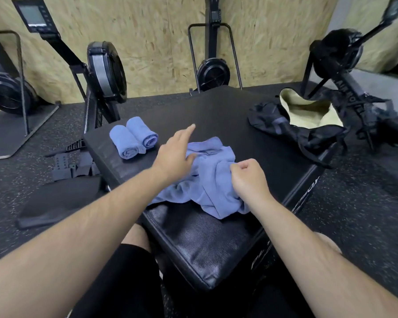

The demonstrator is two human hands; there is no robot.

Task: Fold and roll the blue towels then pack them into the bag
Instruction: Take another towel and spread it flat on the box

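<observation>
A crumpled blue towel (209, 180) lies in the middle of a black padded box (205, 244). My right hand (248, 177) is closed on a fold of it near its right side. My left hand (175, 154) hovers over the towel's left part with fingers spread, the thumb touching the cloth. Two rolled blue towels (133, 137) lie side by side at the box's far left corner. A black bag (299, 120) with a pale lining sits open at the far right corner.
Several black rowing machines (106, 70) stand on the speckled rubber floor (354, 203) against a chipboard wall (152, 31). One rower's rail and footplates (69, 166) lie left of the box. My knees in black shorts are under the near edge.
</observation>
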